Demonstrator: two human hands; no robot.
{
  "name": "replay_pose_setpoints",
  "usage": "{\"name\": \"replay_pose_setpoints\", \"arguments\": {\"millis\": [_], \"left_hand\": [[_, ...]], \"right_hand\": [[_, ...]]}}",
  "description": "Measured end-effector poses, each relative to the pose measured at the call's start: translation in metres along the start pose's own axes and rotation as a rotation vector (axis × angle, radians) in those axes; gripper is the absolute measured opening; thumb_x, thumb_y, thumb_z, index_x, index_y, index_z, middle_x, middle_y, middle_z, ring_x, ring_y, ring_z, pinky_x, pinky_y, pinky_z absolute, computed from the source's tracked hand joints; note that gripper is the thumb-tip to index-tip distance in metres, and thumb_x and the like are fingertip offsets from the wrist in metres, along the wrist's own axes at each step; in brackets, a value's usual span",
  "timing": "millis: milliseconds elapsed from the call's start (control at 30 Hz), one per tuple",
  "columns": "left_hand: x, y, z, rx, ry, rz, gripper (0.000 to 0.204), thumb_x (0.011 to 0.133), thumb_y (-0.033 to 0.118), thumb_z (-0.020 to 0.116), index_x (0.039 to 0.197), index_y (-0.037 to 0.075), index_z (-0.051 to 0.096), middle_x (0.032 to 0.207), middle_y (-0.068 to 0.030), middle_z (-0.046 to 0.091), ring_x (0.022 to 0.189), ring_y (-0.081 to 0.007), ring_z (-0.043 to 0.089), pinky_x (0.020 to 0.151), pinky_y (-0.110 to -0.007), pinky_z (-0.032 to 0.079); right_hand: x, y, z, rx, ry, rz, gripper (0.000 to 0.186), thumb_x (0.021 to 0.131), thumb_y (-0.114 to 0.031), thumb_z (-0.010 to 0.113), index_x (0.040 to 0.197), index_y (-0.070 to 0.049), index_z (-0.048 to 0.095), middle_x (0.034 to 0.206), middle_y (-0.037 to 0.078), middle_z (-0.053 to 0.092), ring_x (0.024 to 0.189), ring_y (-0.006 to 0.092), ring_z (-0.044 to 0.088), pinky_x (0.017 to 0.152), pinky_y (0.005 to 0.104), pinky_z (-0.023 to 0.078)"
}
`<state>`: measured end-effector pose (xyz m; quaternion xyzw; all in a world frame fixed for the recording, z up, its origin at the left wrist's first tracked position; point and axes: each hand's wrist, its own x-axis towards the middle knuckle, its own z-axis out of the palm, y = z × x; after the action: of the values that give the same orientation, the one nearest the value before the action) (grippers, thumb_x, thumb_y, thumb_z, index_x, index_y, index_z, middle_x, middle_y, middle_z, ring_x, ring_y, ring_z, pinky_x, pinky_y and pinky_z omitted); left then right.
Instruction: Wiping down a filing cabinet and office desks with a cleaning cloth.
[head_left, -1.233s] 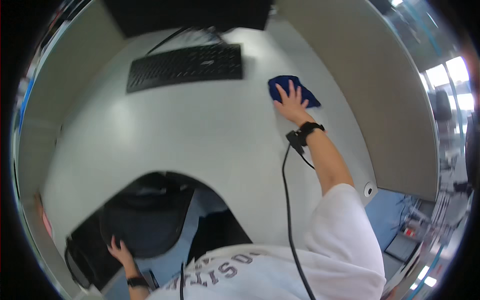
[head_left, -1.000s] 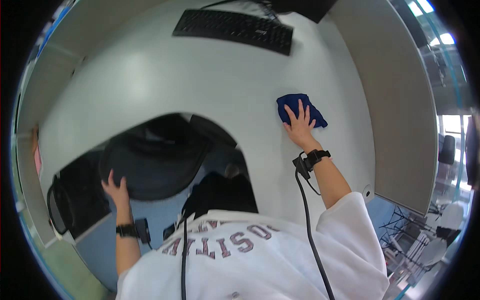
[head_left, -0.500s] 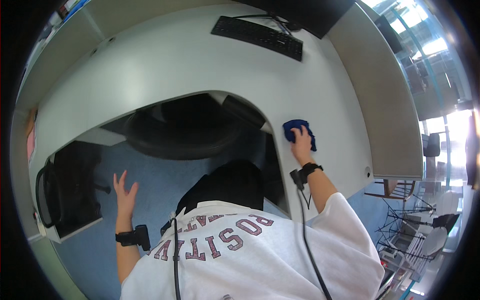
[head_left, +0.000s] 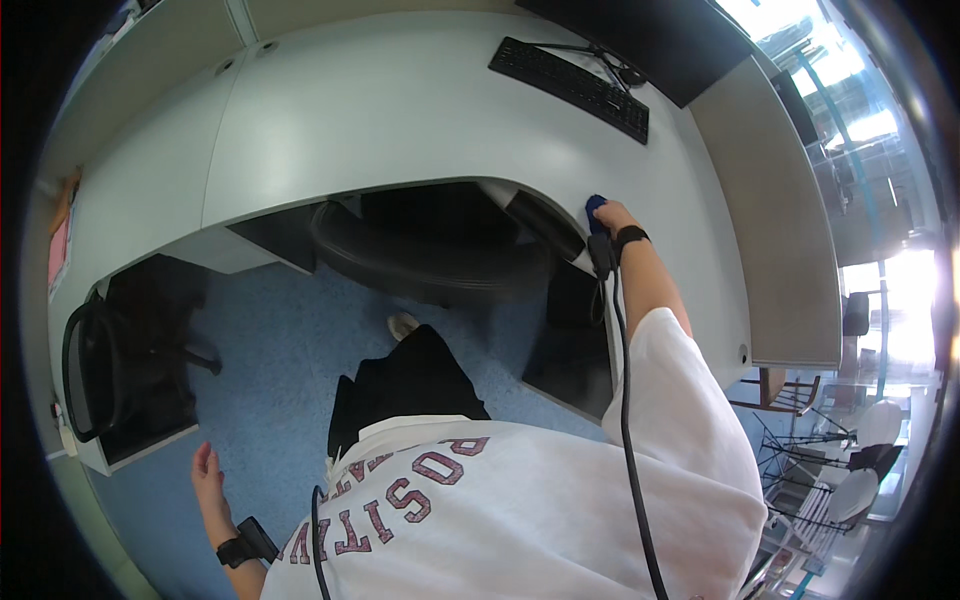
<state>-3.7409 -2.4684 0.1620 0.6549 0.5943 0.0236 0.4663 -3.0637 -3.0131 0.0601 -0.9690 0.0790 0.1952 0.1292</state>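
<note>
In the head view, the only one, two hands are in sight, both the wearer's own. The right hand [head_left: 613,214] closes over one blue cloth [head_left: 595,204], gripping it against the bench [head_left: 390,115]; part of the cloth is hidden beneath the hand. The cloth lies on the right-hand part of the bench, close to its curved inner edge. The left hand [head_left: 209,482] hangs over the blue floor [head_left: 270,350], fingers loosely bent and apart from any object.

Each wrist wears one black band, making two. Two black cables run over the white shirt [head_left: 540,510], one on each side. One pale shoe [head_left: 402,325] shows beyond the dark trousers.

The bench carries one black keyboard [head_left: 572,90], well beyond the cloth, and one dark monitor [head_left: 640,40] behind it. Three round fittings dot the bench: two near the far left panel, one at the right end. A black chair [head_left: 420,265] is tucked partly under the bench, and a second dark framed object, its kind hard to tell, stands at the left.

Past the right panel [head_left: 770,210] there are two round pale seats, just beside one another, and one wooden chair [head_left: 772,388].
</note>
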Motion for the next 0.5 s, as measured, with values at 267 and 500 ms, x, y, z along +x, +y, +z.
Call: {"name": "replay_pose_setpoints", "arguments": {"millis": [267, 500], "left_hand": [[0.076, 0.037, -0.006, 0.065, -0.034, 0.164, 0.037, 0.083, 0.021, 0.053, 0.117, 0.007, 0.048, 0.105, -0.0041, 0.049, 0.090, -0.0129, 0.043, 0.078, -0.024, 0.035], [0.109, 0.099, -0.002, 0.072, -0.027, 0.015, 0.035, 0.083, 0.014, 0.053, 0.115, 0.002, 0.048, 0.108, -0.0092, 0.053, 0.099, -0.0158, 0.048, 0.087, -0.028, 0.037]], "right_hand": [[0.018, -0.176, -0.006, -0.198, -0.034, -0.141, 0.048, 0.077, -0.018, 0.044, 0.125, -0.016, 0.043, 0.134, 0.014, 0.032, 0.121, 0.0342, 0.032, 0.098, 0.0431, 0.028], [0.055, -0.305, 0.010, 0.025, 0.141, -0.085, 0.051, 0.077, -0.021, 0.046, 0.126, -0.014, 0.036, 0.133, 0.025, 0.023, 0.117, 0.0445, 0.032, 0.098, 0.0475, 0.026]]}}
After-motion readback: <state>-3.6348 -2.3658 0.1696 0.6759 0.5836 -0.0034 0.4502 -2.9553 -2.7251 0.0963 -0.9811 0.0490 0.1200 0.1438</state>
